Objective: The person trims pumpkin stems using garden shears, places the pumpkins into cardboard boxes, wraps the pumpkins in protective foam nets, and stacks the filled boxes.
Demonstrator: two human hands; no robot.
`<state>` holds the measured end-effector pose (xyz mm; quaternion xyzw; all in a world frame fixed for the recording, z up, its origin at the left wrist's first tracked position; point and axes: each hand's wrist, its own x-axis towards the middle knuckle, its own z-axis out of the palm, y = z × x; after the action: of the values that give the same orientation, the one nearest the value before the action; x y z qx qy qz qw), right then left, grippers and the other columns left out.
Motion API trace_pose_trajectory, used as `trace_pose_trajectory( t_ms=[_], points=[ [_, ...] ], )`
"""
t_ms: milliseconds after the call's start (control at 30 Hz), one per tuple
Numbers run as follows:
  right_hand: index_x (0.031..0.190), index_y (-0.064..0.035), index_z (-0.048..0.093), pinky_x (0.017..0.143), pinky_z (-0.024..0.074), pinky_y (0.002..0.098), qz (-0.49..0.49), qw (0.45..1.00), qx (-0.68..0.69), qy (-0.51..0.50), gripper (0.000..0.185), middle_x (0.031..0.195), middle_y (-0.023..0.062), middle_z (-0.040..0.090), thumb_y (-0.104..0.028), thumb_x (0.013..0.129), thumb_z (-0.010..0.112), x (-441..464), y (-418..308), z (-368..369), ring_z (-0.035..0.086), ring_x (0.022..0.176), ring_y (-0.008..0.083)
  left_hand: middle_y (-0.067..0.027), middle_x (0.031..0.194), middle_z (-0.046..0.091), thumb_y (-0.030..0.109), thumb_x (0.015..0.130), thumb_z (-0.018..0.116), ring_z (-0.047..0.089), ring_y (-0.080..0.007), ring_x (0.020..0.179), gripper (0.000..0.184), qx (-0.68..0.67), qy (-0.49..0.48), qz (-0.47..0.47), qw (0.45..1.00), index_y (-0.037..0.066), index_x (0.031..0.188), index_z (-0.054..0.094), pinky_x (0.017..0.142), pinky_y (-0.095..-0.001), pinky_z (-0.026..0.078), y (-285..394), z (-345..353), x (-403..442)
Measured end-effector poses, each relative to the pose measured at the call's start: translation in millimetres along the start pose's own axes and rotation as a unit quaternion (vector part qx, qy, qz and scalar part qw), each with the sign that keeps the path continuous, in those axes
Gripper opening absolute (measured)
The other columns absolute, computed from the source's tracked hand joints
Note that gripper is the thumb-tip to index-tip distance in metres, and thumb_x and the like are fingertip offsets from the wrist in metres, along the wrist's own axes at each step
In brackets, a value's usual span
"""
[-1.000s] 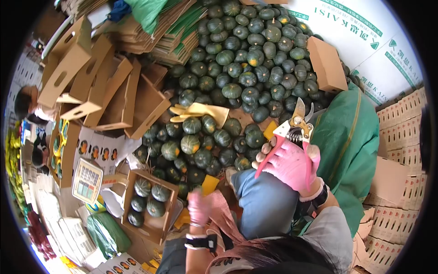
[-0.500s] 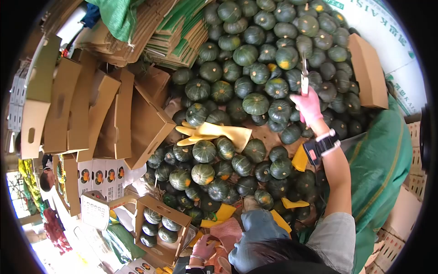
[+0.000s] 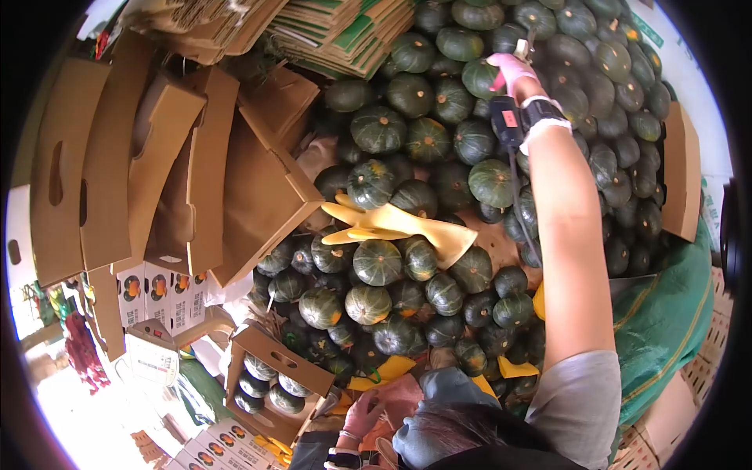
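Note:
My right hand [image 3: 514,70], in a pink glove, reaches far out over the heap of dark green pumpkins [image 3: 492,183]. It is closed on hand shears [image 3: 522,50] with a pale handle; their blades point away and blur against the pumpkins. A black device is strapped to that wrist. Low in the view, my left hand [image 3: 363,416] rests by my lap beside pink-orange cloth, its gloved fingers loosely curled and apart, with nothing seen in them. A yellow rubber glove [image 3: 423,232] lies on the pumpkins between the two hands.
Open cardboard boxes [image 3: 102,172] stand on the left, below stacked flat cartons [image 3: 337,35]. A carton [image 3: 286,360] holding several pumpkins sits at lower left. Green tarp [image 3: 666,313] covers the right side. Yellow pieces [image 3: 517,368] lie among the nearer pumpkins.
My right hand has moved farther out over the heap with the shears, and the arm is straighter. The camera view has shifted closer. My left hand stays near my lap.

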<state>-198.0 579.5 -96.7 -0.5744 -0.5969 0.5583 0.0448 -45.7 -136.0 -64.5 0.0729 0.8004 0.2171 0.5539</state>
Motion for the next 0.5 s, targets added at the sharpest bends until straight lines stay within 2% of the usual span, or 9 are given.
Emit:
trace_pose_trajectory(
  t_ms=[33, 100, 133, 200, 233, 300, 333, 367, 500],
  points=[
    [0.096, -0.0057, 0.06, 0.065, 0.041, 0.0432, -0.03, 0.999, -0.005, -0.03, 0.047, 0.071, 0.0135, 0.058, -0.047, 0.074, 0.062, 2.9, 0.9, -3.7, 0.051, 0.071, 0.027, -0.0141, 0.095, 0.065, 0.026, 0.081, 0.066, 0.065, -0.0249, 0.084, 0.044, -0.015, 0.004, 0.005, 1.0, 0.005, 0.118, 0.053, 0.075, -0.0337, 0.052, -6.7, 2.5, 3.2],
    [0.082, -0.002, 0.059, 0.071, 0.0422, 0.0425, -0.033, 0.999, -0.021, -0.038, 0.051, 0.091, 0.0205, 0.058, -0.052, 0.072, 0.064, -4.5, -4.8, -7.4, 0.05, 0.084, 0.0323, -0.0137, 0.094, 0.065, 0.026, 0.081, 0.066, 0.065, -0.0259, 0.084, 0.044, -0.025, 0.01, 0.011, 1.0, 0.005, 0.117, 0.053, 0.074, -0.0347, 0.052, -7.8, 4.2, 9.2],
    [0.078, -0.0008, 0.059, 0.073, 0.0428, 0.0428, -0.011, 1.0, 0.015, 0.018, 0.054, 0.1, 0.0229, 0.057, -0.054, 0.071, 0.065, -24.6, -9.2, -1.0, 0.049, 0.09, 0.035, -0.0135, 0.093, 0.065, 0.026, 0.081, 0.066, 0.065, -0.0264, 0.084, 0.043, -0.019, 0.01, 0.009, 1.0, 0.006, 0.116, 0.054, 0.074, -0.0352, 0.052, -2.7, 1.6, 11.2],
    [0.072, 0.0005, 0.059, 0.078, 0.0428, 0.0459, -0.003, 0.995, 0.076, 0.062, 0.057, 0.121, 0.0264, 0.046, -0.056, 0.071, 0.064, 12.3, 4.4, 0.1, 0.044, 0.103, 0.0405, -0.0132, 0.093, 0.066, 0.027, 0.081, 0.066, 0.065, -0.0274, 0.084, 0.041, -0.018, 0.011, -0.003, 1.0, 0.007, 0.114, 0.054, 0.074, -0.0361, 0.052, -1.6, 1.4, 14.6],
    [0.07, 0.0006, 0.059, 0.078, 0.0428, 0.0482, 0.0, 0.997, 0.046, 0.061, 0.058, 0.125, 0.0284, 0.043, -0.058, 0.071, 0.064, 12.3, 4.0, 1.7, 0.042, 0.107, 0.0418, -0.013, 0.093, 0.066, 0.027, 0.081, 0.066, 0.065, -0.0278, 0.084, 0.04, -0.022, 0.009, -0.011, 1.0, 0.007, 0.113, 0.055, 0.074, -0.0364, 0.052, -2.7, 1.0, 16.5],
    [0.069, 0.0002, 0.063, 0.091, 0.0356, 0.0467, -0.008, 0.998, -0.028, 0.054, 0.055, 0.138, 0.0255, 0.031, -0.055, 0.074, 0.062, 11.2, -2.6, -0.9, 0.037, 0.118, 0.0401, -0.0129, 0.094, 0.066, 0.029, 0.081, 0.065, 0.065, -0.0285, 0.085, 0.036, -0.022, 0.007, -0.021, 1.0, 0.009, 0.11, 0.055, 0.074, -0.0369, 0.052, -0.3, -0.6, 20.4],
    [0.069, -0.0003, 0.066, 0.103, 0.0285, 0.0428, -0.017, 0.996, -0.073, 0.044, 0.052, 0.148, 0.0206, 0.022, -0.051, 0.077, 0.06, 10.6, -6.4, -0.5, 0.034, 0.126, 0.0371, -0.0131, 0.095, 0.065, 0.029, 0.081, 0.065, 0.065, -0.0284, 0.085, 0.037, -0.029, 0.006, -0.02, 0.999, 0.009, 0.11, 0.055, 0.074, -0.0369, 0.052, -1.2, 0.3, 21.0],
    [0.077, 0.0011, 0.062, 0.08, 0.0376, 0.0459, 0.02, 0.998, -0.053, 0.03, 0.057, 0.118, 0.0251, 0.038, -0.055, 0.074, 0.061, 8.8, -10.9, -2.6, 0.047, 0.1, 0.0402, -0.0133, 0.095, 0.065, 0.029, 0.081, 0.065, 0.065, -0.0284, 0.086, 0.037, -0.036, 0.006, -0.017, 0.999, 0.008, 0.111, 0.055, 0.074, -0.0368, 0.052, -3.4, 0.7, 23.5],
    [0.099, -0.0028, 0.056, 0.051, 0.0473, 0.0452, 0.017, 1.0, -0.008, -0.02, 0.063, 0.085, 0.0247, 0.054, -0.059, 0.071, 0.062, -15.3, -24.2, -11.4, 0.054, 0.047, 0.0341, -0.0135, 0.097, 0.065, 0.03, 0.082, 0.064, 0.065, -0.0282, 0.086, 0.04, -0.061, 0.012, -0.017, 0.998, 0.008, 0.113, 0.055, 0.074, -0.0367, 0.052, -2.8, 3.3, 28.7]
  ],
)
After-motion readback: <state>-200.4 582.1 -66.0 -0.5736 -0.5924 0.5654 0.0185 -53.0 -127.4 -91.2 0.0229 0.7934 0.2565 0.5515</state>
